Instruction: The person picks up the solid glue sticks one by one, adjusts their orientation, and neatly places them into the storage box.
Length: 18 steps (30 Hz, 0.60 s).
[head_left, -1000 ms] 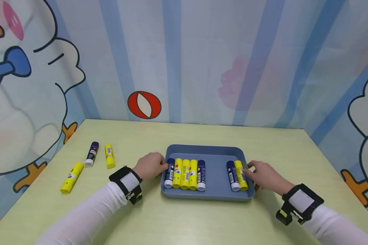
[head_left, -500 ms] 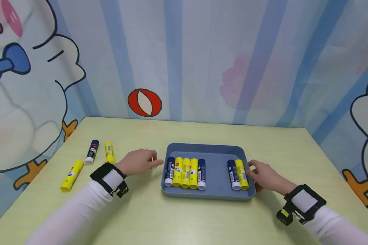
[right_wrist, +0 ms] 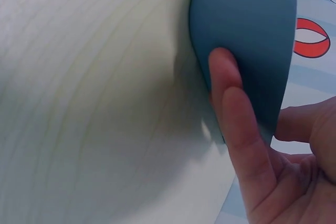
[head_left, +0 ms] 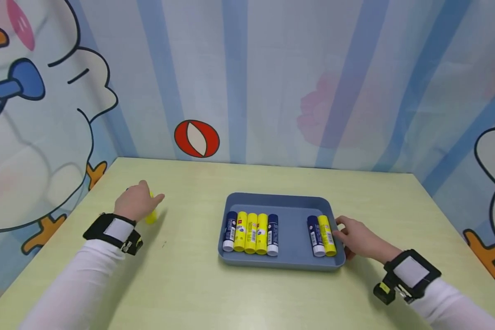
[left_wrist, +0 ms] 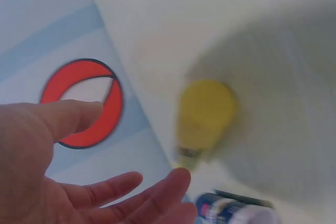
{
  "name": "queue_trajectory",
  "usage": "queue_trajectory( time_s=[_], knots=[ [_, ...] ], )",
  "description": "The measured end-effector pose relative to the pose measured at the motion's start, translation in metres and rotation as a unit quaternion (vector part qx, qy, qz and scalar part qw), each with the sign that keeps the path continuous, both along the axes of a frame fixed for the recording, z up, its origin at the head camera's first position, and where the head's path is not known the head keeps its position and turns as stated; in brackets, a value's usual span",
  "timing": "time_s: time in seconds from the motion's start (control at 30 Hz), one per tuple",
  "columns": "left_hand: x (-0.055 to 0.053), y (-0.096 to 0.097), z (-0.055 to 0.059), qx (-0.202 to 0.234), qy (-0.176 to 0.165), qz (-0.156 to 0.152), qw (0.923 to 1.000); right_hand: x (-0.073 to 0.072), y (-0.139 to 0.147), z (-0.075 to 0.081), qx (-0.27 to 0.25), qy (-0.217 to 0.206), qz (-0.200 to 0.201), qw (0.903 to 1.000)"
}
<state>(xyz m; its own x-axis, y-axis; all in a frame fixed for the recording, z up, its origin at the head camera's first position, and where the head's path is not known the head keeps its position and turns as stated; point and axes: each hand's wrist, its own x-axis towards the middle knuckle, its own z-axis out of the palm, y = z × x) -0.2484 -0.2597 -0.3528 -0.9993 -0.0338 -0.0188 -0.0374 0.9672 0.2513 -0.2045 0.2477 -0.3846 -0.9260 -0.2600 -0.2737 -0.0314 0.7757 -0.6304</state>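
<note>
My left hand (head_left: 136,201) is over the far left of the table, fingers and thumb spread, holding nothing. Just beyond its fingertips in the left wrist view are a blurred yellow glue stick (left_wrist: 205,114) and a navy glue stick (left_wrist: 236,211). The head view has the hand covering most of them. A blue-grey tray (head_left: 290,229) holds a row of navy and yellow glue sticks (head_left: 251,233) on its left. On its right lie a navy glue stick (head_left: 315,236) and a yellow one (head_left: 327,236). My right hand (head_left: 360,238) pinches the tray's right wall, fingers outside, thumb at the rim.
A pale wooden table (head_left: 189,284) bears everything. Behind it hangs a striped cloth backdrop (head_left: 268,91) printed with a red ball and white cartoon figures. Between the tray's two groups of glue sticks its floor is bare.
My left hand has moved from the tray's left edge leftwards to the loose glue sticks, now covering most of them. The right hand has stayed at the tray's right wall.
</note>
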Motion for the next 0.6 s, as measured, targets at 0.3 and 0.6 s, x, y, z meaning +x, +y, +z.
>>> queue_trajectory(
  time_s=[0.3,0.6],
  knots=[
    [-0.007,-0.013,-0.027,0.003,-0.052,0.054,0.9972,0.000,-0.002,0.003,0.008,-0.006,0.000,1.0000],
    [-0.015,-0.014,-0.036,0.060,-0.077,0.086,0.9915,-0.002,-0.001,0.002,0.015,0.000,0.003,0.9999]
  ],
)
